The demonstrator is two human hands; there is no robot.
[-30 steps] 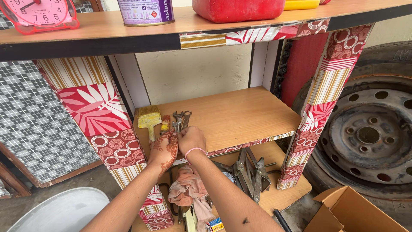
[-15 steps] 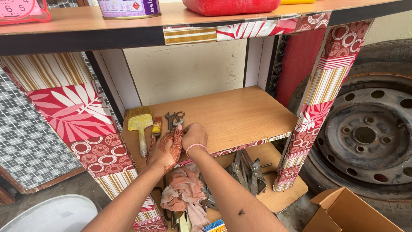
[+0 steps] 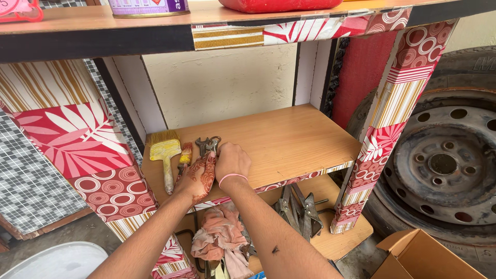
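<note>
Both my hands rest on the middle wooden shelf [image 3: 289, 139] of a small rack. My left hand [image 3: 199, 178], patterned with henna, lies flat with fingers on metal wrenches [image 3: 206, 145]. My right hand [image 3: 232, 161], with a pink band at the wrist, is curled over the same wrenches, though its grip is hidden. Left of them lie a small orange-handled brush [image 3: 184, 156] and a wide yellow paintbrush [image 3: 165, 152].
A lower shelf holds pink rags [image 3: 219, 232] and metal tools [image 3: 299, 206]. The top shelf carries a paint can [image 3: 147, 7] and a red container [image 3: 279, 5]. A car wheel [image 3: 444, 165] leans at right, with a cardboard box [image 3: 423, 258] below it.
The view has moved closer and lower toward the middle shelf. Both hands stay on the wrenches, and the right one has curled over them.
</note>
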